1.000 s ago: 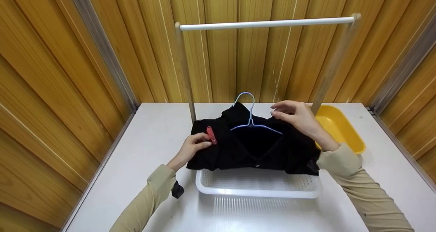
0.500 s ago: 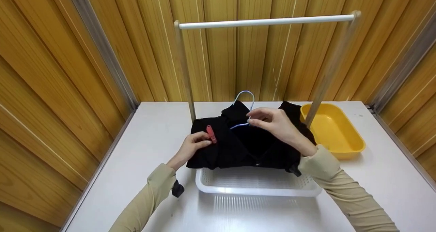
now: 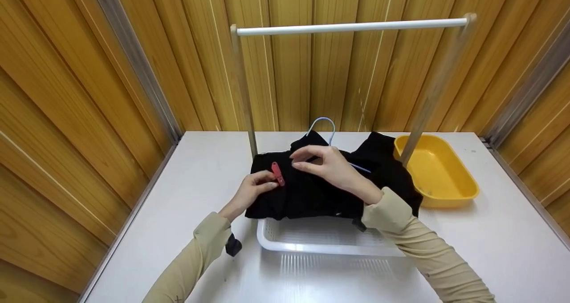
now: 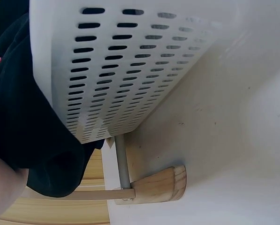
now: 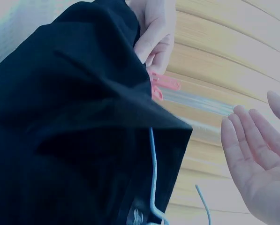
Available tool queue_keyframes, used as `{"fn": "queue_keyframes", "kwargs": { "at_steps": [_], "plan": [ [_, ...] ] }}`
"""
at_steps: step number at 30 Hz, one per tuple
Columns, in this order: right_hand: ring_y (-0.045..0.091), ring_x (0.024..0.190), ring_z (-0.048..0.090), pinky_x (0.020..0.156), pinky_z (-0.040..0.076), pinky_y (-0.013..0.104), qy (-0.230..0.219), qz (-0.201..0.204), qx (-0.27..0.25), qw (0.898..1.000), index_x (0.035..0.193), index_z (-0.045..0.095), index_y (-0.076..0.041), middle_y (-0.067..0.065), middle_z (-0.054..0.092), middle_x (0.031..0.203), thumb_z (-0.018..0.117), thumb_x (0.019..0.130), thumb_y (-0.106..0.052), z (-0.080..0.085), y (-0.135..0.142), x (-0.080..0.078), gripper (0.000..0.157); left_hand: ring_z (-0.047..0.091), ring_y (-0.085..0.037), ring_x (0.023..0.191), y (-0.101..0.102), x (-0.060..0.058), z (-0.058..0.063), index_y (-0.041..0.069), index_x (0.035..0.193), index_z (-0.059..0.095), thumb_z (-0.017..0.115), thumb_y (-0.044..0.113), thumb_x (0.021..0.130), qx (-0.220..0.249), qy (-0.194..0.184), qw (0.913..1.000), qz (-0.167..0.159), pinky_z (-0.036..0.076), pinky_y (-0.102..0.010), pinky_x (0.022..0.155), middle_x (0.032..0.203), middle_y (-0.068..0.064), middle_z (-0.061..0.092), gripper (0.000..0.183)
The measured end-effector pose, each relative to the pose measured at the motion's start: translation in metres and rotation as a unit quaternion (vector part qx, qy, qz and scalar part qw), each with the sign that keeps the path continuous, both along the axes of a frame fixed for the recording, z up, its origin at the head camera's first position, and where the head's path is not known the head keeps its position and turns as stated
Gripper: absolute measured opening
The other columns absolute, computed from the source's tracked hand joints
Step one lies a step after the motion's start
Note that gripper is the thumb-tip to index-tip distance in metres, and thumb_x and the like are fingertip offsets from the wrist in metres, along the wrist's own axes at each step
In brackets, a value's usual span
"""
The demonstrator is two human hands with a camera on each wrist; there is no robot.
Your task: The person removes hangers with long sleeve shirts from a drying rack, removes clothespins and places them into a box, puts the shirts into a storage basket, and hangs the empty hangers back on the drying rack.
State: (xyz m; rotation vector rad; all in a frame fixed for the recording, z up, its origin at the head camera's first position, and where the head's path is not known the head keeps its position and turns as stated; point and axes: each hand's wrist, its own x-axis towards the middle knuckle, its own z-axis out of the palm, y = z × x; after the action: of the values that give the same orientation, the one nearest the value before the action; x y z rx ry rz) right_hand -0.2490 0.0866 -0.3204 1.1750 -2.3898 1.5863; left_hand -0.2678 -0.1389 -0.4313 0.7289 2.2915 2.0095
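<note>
A black collared garment [image 3: 303, 200] lies over a white perforated basket [image 3: 329, 248], with a blue hanger [image 3: 321, 119] inside its neck opening and the hook standing up. At the garment's left side my left hand [image 3: 251, 192] pinches a red clothespin [image 3: 277, 174] against the dark cloth. In the right wrist view, both handles of the clothespin [image 5: 165, 84] stick out just past the left fingertips. My right hand [image 3: 327, 165] hovers over the collar in front of the hanger, fingers extended and thumb apart, holding nothing. The left wrist view hides the left fingers behind the garment [image 4: 32, 112].
Behind the basket stands a rack with a white rail [image 3: 352, 27] and wooden posts [image 3: 244, 94]. A yellow tray [image 3: 441, 169] sits at the back right by the right post. Wood-patterned walls [image 3: 289, 80] close off the table's back and sides.
My right hand has moved left from the garment's right shoulder, across the hanger, toward the red clothespin. My left hand and the clothespin have stayed in place.
</note>
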Motion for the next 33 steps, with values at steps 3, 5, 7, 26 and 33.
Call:
{"fn": "queue_keyframes", "kwargs": {
  "at_steps": [3, 5, 7, 26, 33],
  "plan": [
    [0.025, 0.089, 0.058, 0.075, 0.047, 0.036, -0.002, 0.005, -0.001, 1.000, 0.101, 0.063, 0.007, 0.015, 0.063, 0.095, 0.064, 0.084, -0.006, -0.011, -0.008, -0.012, 0.021, 0.049, -0.018, 0.081, -0.001, 0.000, 0.000, -0.014, 0.093, 0.056, 0.059, -0.006, 0.083, 0.006, 0.002, 1.0000, -0.002, 0.038, -0.028, 0.075, 0.088, -0.016, 0.058, 0.013],
    [0.024, 0.089, 0.059, 0.075, 0.047, 0.035, 0.002, 0.009, -0.002, 1.000, 0.101, 0.063, 0.006, 0.013, 0.064, 0.094, 0.064, 0.084, -0.008, -0.020, -0.012, -0.021, 0.022, 0.049, -0.017, 0.082, -0.001, 0.000, 0.000, -0.015, 0.092, 0.056, 0.059, -0.007, 0.082, 0.007, 0.005, 1.0000, -0.001, 0.038, -0.028, 0.075, 0.088, -0.016, 0.058, 0.013],
    [0.021, 0.089, 0.059, 0.075, 0.047, 0.034, 0.006, 0.015, -0.002, 1.000, 0.102, 0.063, 0.005, 0.011, 0.064, 0.094, 0.065, 0.084, -0.011, -0.028, -0.015, -0.030, 0.024, 0.050, -0.017, 0.083, -0.001, 0.000, 0.000, -0.015, 0.092, 0.056, 0.059, -0.007, 0.082, 0.005, 0.008, 1.0000, -0.001, 0.038, -0.028, 0.076, 0.088, -0.016, 0.059, 0.013],
    [0.016, 0.093, 0.056, 0.080, 0.043, 0.024, 0.134, 0.019, 0.132, 0.982, 0.104, 0.063, 0.003, 0.009, 0.062, 0.101, 0.062, 0.087, -0.011, -0.043, -0.048, -0.053, 0.023, 0.052, -0.020, 0.086, 0.000, -0.001, 0.001, -0.014, 0.089, 0.058, 0.059, -0.006, 0.083, -0.001, 0.018, 0.9998, -0.007, 0.039, -0.030, 0.078, 0.089, -0.019, 0.060, 0.010],
    [0.012, 0.096, 0.054, 0.082, 0.041, 0.027, 0.113, -0.012, 0.231, 0.966, 0.109, 0.062, -0.002, 0.005, 0.063, 0.102, 0.061, 0.088, -0.017, -0.040, -0.054, -0.054, 0.027, 0.054, -0.022, 0.091, -0.001, -0.002, 0.000, -0.015, 0.091, 0.058, 0.058, -0.006, 0.084, 0.002, 0.015, 0.9997, -0.018, 0.040, -0.031, 0.082, 0.093, -0.021, 0.061, 0.011]
  ]
}}
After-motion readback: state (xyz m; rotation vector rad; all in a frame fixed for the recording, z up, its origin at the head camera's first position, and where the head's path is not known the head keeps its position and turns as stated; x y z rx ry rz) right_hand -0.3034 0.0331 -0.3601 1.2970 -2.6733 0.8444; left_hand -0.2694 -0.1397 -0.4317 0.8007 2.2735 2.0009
